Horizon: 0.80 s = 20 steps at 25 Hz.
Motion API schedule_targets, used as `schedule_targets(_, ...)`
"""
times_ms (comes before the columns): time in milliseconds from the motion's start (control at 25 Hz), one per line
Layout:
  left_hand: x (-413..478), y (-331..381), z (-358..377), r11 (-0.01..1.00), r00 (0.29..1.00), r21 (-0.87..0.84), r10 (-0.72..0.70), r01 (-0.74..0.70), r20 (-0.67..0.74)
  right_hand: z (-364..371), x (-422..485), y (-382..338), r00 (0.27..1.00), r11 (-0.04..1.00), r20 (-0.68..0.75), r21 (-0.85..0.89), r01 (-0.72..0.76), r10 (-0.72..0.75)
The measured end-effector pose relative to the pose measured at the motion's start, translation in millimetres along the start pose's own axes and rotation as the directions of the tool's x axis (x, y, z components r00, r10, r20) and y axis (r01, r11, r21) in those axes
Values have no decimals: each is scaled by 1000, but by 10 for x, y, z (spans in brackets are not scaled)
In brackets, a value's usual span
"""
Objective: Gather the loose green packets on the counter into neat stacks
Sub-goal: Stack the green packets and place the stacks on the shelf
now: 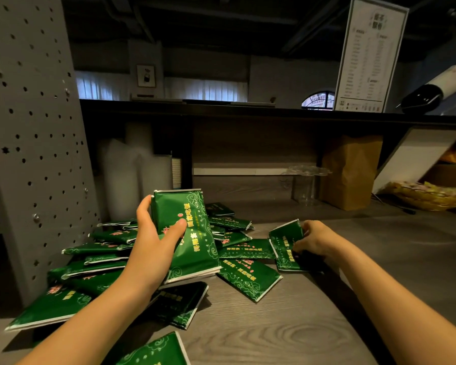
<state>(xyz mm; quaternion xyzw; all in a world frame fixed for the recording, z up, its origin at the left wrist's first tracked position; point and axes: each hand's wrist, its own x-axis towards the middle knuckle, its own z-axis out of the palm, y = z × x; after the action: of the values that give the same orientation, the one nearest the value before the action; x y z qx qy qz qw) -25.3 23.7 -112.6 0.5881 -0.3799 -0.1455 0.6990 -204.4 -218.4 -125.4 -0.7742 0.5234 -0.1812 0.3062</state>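
My left hand (156, 241) grips a small stack of green packets (192, 248) lifted above the wooden counter (300, 325), thumb across the printed front. My right hand (315, 239) pinches another green packet (284, 243) tilted up off the counter to the right. Several loose green packets (248, 279) lie scattered below and between the hands. More of them are heaped at the left (95, 262) against the pegboard. One packet (156, 351) lies at the bottom edge of the frame.
A grey pegboard panel (32, 143) rises at the left. At the back stand a brown paper bag (350, 172), clear plastic cups (307, 185) and white cup stacks (127, 177) under a dark shelf (248, 111). A basket of snacks (429, 197) sits at the far right.
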Motion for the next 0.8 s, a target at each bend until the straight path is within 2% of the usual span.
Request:
schedule_targets(80,-11,-6,8,1000,1000,6,2,-2,0,-18,-41,-10,999,998,-2,47,51,-51)
schedule_targets(200,-69,1,49,1000,1000,12,1,-1,18,-106,-177,-117,969,970,-121,93,226,-214)
schedule_targets(360,-173,11,130,999,999,45,18,-20,30,-131,-518,-399,836,819,-252,201,537,-487)
schedule_targets(480,-213,-13,158,994,998,90,55,-58,36,25,-780,-618,736,718,-224,172,675,-639)
schedule_targets(600,-225,-34,160,991,997,113,72,-75,30,243,-976,-749,665,632,-199,210,746,-720)
schedule_targets(800,-216,-24,156,996,1000,91,15,-14,-9,522,-1047,-815,676,585,-113,412,699,-728)
